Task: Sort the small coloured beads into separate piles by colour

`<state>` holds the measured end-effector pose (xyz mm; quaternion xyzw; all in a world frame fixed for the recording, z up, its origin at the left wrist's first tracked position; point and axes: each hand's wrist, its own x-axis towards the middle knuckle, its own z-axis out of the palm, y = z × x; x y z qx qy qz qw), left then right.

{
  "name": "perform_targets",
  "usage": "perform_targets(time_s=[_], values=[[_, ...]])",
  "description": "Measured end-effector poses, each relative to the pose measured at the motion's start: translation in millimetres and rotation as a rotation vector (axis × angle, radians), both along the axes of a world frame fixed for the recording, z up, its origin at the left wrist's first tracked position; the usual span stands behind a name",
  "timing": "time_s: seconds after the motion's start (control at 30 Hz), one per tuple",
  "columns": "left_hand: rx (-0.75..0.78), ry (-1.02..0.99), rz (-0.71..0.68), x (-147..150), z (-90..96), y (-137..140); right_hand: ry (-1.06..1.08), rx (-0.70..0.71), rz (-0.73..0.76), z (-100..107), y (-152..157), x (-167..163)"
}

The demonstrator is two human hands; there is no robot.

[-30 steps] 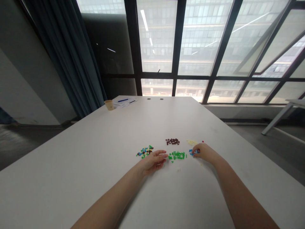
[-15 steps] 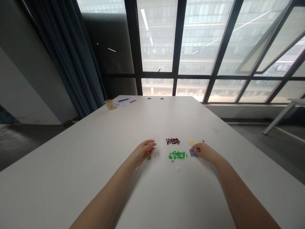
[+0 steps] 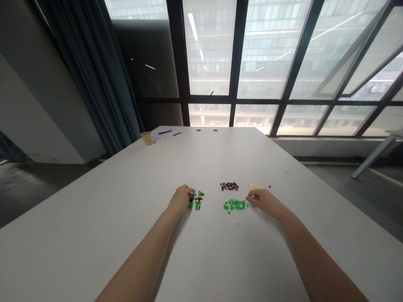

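Note:
My left hand (image 3: 181, 198) rests at the left edge of a mixed pile of small building bricks (image 3: 198, 198) in green, brown, yellow and blue. Its fingers are curled together, and whatever they grip is too small to tell. My right hand (image 3: 262, 198) is closed in a pinch over the blue bricks (image 3: 253, 205), most of which it hides; what sits between the fingertips does not show. Just left of its fingertips lies a heap of green bricks (image 3: 235, 204). Pale yellow bricks (image 3: 253, 187) lie behind it.
Dark brown bricks (image 3: 229, 186) form a heap beyond the green ones. A single red brick (image 3: 270, 186) lies at the right. At the far left of the white table (image 3: 204, 159) stand a paper cup (image 3: 147, 138) and papers with a blue pen (image 3: 165, 132).
My left hand has shifted left and its fingers have drawn in, uncovering the mixed pile. My right hand has moved slightly left and now covers more of the blue bricks.

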<state>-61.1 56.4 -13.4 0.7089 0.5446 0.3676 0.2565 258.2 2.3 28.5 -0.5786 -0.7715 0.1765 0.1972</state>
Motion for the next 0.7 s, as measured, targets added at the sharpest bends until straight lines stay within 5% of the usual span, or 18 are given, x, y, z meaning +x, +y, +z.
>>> perform_targets(time_s=[0.5,0.6,0.7], values=[[0.045,0.079,0.079,11.0,6.2,-3.0,0.008,-0.02,-0.009,3.4,-0.7,-2.1],[-0.014,-0.096,0.038,19.5,15.1,-9.9,0.008,-0.023,-0.011,3.6,-0.6,-1.4],[-0.262,-0.405,-0.073,31.2,24.6,-19.7,0.015,-0.019,-0.005,3.1,-0.2,-0.9]])
